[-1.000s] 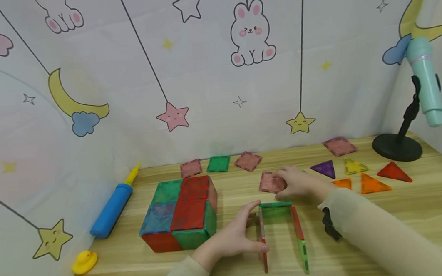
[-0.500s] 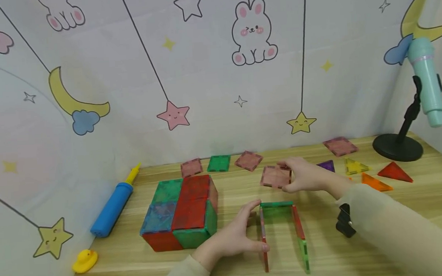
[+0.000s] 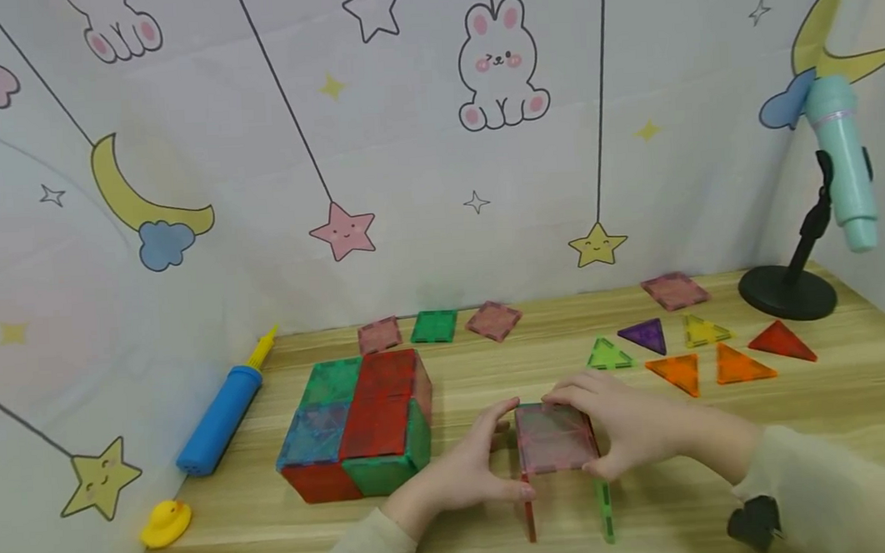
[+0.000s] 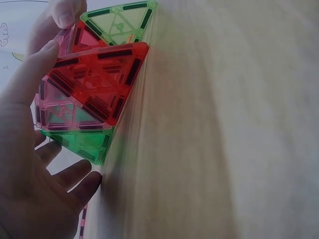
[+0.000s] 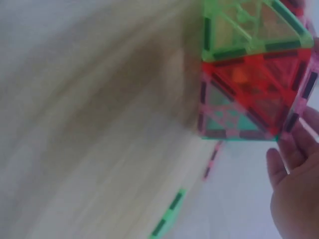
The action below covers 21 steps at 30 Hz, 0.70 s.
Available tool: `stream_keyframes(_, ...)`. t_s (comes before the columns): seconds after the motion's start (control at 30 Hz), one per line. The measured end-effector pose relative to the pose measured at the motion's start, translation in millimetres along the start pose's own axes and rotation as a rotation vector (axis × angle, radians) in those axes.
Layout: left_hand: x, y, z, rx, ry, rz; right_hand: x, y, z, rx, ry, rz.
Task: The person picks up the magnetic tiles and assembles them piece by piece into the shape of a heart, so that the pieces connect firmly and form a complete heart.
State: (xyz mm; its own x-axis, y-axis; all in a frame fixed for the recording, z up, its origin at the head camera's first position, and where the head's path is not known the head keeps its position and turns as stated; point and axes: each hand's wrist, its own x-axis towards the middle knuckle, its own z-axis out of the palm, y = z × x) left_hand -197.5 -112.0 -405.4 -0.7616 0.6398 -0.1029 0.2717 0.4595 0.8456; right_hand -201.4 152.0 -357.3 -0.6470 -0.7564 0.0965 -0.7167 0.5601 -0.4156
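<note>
My right hand (image 3: 634, 421) pinches a translucent pink plastic square (image 3: 554, 439), likely roofing; left hand (image 3: 459, 476) loosely splayed; I should align edges next.

The box (image 3: 378, 409) stands left of the held tile (image 3: 555, 442)

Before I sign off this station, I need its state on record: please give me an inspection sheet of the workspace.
Surface: wood-grain table
Job's things: pink square tile across the top of upright tile walls
Clutter: red, green and blue tile block, loose tiles, blue pump, yellow duck, microphone on a black stand
Grippers: left hand touches the walls' left side; right hand grips the pink square tile at its right side
Cables: nothing seen
Surroundings: white backdrop printed with rabbits, moons and stars
</note>
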Motion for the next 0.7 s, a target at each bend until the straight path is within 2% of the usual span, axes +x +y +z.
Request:
stream_keyframes(0.17,0.9,0.4,1.4,0.013,0.002,0.000,-6.8,-2.0,4.5,-0.033,0.023,0.004)
stream_keyframes(0.43,9.0,5.9,8.1,0.047,-0.003,0.017,-23.5,5.2,6.2,-0.011,0.052,0.024)
stream_keyframes(0.7,8.8,8.6,7.7,0.039,-0.009,0.025,-35.9,8.8,18.2,0.101,0.082,0.051)
